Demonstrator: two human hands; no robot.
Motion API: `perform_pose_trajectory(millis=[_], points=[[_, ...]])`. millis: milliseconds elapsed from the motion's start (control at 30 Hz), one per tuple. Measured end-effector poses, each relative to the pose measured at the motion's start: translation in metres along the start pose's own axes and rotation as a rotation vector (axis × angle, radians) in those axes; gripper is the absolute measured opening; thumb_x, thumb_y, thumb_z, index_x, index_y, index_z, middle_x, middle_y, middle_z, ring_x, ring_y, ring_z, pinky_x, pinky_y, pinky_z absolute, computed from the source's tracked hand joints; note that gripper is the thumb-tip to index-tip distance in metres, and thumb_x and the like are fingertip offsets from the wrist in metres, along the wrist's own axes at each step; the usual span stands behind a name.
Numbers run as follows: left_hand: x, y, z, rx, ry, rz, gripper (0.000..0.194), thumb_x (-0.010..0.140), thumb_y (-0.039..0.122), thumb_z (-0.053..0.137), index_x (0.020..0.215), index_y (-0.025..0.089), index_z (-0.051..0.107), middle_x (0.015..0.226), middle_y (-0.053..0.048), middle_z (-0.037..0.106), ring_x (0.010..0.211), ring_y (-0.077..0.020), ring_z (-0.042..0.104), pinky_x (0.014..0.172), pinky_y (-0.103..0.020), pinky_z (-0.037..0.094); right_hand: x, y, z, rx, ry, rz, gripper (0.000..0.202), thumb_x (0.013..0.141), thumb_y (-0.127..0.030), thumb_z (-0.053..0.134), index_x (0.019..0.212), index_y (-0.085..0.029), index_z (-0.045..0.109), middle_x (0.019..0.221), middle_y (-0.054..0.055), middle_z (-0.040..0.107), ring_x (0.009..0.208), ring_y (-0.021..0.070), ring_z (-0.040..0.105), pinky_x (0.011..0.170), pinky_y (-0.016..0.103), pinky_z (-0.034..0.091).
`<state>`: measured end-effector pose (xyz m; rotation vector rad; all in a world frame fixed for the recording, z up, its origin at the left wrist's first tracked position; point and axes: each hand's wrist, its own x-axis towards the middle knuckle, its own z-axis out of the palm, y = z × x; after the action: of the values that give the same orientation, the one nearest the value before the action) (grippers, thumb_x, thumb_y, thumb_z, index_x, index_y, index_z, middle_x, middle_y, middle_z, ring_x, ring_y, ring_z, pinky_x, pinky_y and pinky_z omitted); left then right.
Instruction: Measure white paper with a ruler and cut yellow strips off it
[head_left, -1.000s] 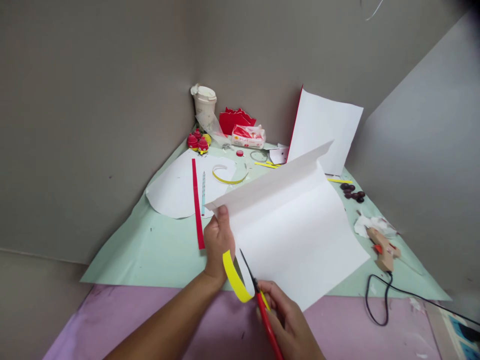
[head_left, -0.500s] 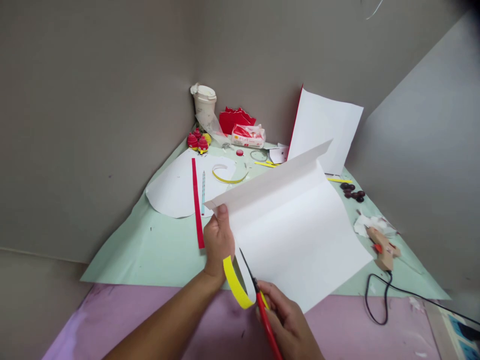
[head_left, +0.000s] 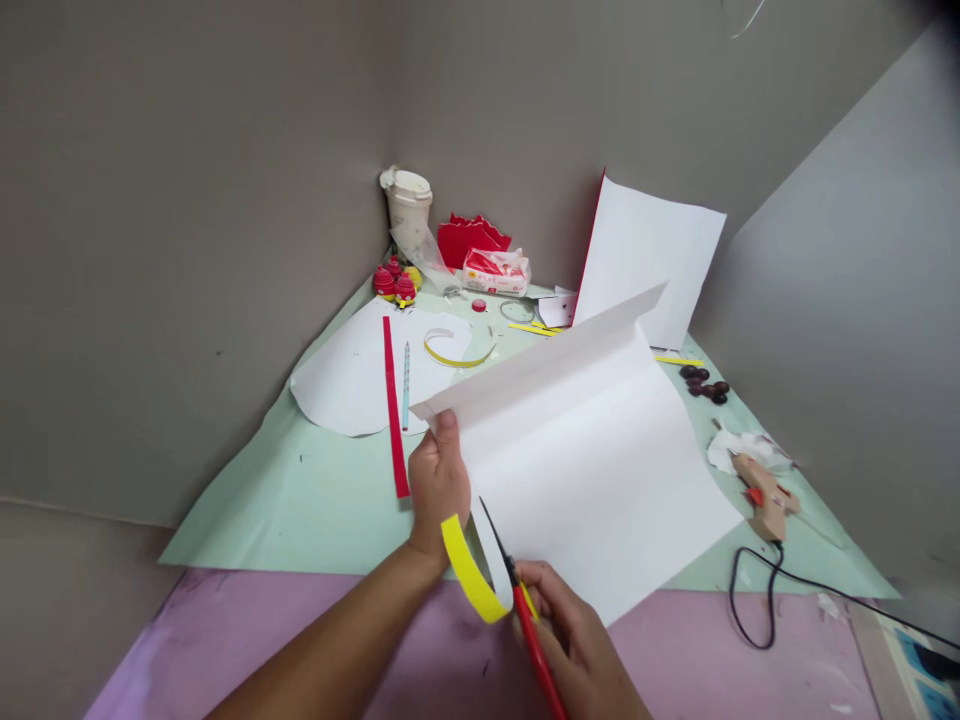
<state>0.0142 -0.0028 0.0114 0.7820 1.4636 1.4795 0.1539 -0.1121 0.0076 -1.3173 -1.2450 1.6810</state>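
A large white sheet of paper (head_left: 577,430) is held up in front of me, its far edge folded up. My left hand (head_left: 441,490) grips its left corner, thumb on top and the other fingers partly hidden. In my right hand (head_left: 574,640) are red-handled scissors (head_left: 536,655), gripped low, with the dark blades along the sheet's near-left edge. A narrow strip (head_left: 471,580), yellow on one face and white on the other, curls down between my hands beside the blades. Whether the strip is still joined to the sheet at the blades I cannot tell.
A red strip (head_left: 394,410) and a pencil (head_left: 406,385) lie over white paper (head_left: 337,385) at left. Behind are a curled yellow strip (head_left: 457,360), red-and-yellow ornaments (head_left: 395,282), a white cup (head_left: 409,205) and a tissue pack (head_left: 495,272). A corded glue gun (head_left: 766,497) rests at right.
The curled yellow strip has shifted slightly left and down. Both hands, the scissors and the sheet stay nearly where they were.
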Motion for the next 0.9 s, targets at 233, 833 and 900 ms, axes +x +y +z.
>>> perform_pose_trajectory(millis=[233, 833, 900], points=[[-0.002, 0.000, 0.001, 0.008, -0.018, 0.007, 0.056, 0.087, 0.072, 0.046, 0.079, 0.020, 0.065, 0.064, -0.001, 0.062, 0.062, -0.0182, 0.057, 0.059, -0.028, 0.045, 0.002, 0.001, 0.002, 0.036, -0.001, -0.009, 0.047, 0.090, -0.061, 0.059, 0.107, -0.018, 0.065, 0.080, 0.001, 0.057, 0.069, 0.0141, 0.047, 0.059, 0.022, 0.037], [-0.001, 0.002, 0.001, 0.019, -0.020, 0.004, 0.054, 0.089, 0.069, 0.045, 0.081, 0.019, 0.065, 0.065, -0.001, 0.063, 0.063, -0.0181, 0.057, 0.061, -0.028, 0.046, 0.002, 0.012, 0.001, 0.009, 0.033, -0.035, 0.046, 0.091, -0.058, 0.058, 0.111, -0.018, 0.066, 0.074, -0.002, 0.054, 0.065, 0.0133, 0.043, 0.060, 0.023, 0.037], [-0.002, 0.001, 0.001, 0.016, -0.023, -0.003, 0.053, 0.089, 0.069, 0.046, 0.079, 0.020, 0.064, 0.063, -0.001, 0.062, 0.062, -0.0182, 0.057, 0.061, -0.029, 0.046, 0.001, 0.008, 0.002, 0.014, 0.038, -0.031, 0.048, 0.090, -0.061, 0.058, 0.109, -0.017, 0.066, 0.072, -0.002, 0.051, 0.064, 0.0129, 0.042, 0.058, 0.022, 0.036]])
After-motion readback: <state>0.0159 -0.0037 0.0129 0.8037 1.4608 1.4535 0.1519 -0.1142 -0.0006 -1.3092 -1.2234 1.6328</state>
